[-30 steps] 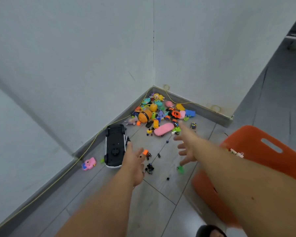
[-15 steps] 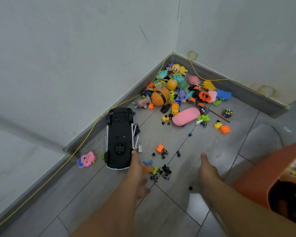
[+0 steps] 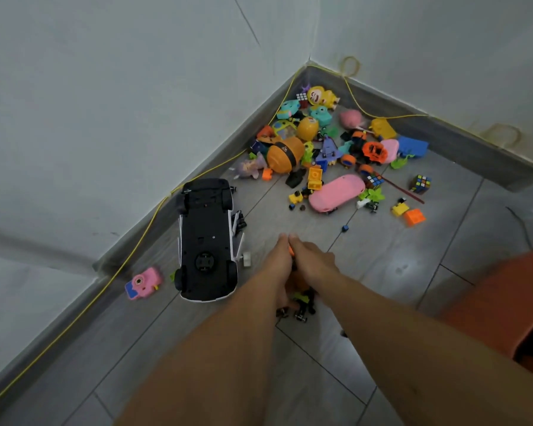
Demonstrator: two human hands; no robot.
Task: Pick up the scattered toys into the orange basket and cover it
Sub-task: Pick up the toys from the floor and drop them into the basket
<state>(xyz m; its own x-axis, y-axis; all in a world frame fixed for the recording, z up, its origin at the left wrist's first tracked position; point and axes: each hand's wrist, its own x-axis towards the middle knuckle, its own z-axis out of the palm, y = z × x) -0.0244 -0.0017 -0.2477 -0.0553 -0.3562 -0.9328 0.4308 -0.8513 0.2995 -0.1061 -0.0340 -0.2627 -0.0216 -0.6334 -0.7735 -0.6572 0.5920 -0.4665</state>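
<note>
Fingers (image 3: 281, 245) of the left hand (image 3: 277, 269) and right hand (image 3: 313, 262) meet tip to tip around a small orange toy (image 3: 290, 251); whether they grip it, I cannot tell. Scattered toys (image 3: 336, 149) lie at one o'clock, the orange basket (image 3: 505, 296) at four.

Fig.: floor corner, seen from above and behind the arms. Left hand (image 3: 279, 265) and right hand (image 3: 314, 262) meet side by side, touching, low over a cluster of small black wheeled toys (image 3: 302, 306). An orange bit (image 3: 290, 251) shows betw. the hands; the grip on it is hidden. Just left: black toy car (image 3: 206, 241), upside down, w/ pink toy camera (image 3: 143, 283) beside it near the skirting. Far corner: toy pile (image 3: 326, 139), incl. orange capsule (image 3: 285, 153), pink oblong toy (image 3: 336, 193), puzzle cube (image 3: 421, 183) and orange block (image 3: 414, 217). Orange basket (image 3: 502, 305) at right edge. Yellow cable (image 3: 136, 250) runs along the wall base.
</note>
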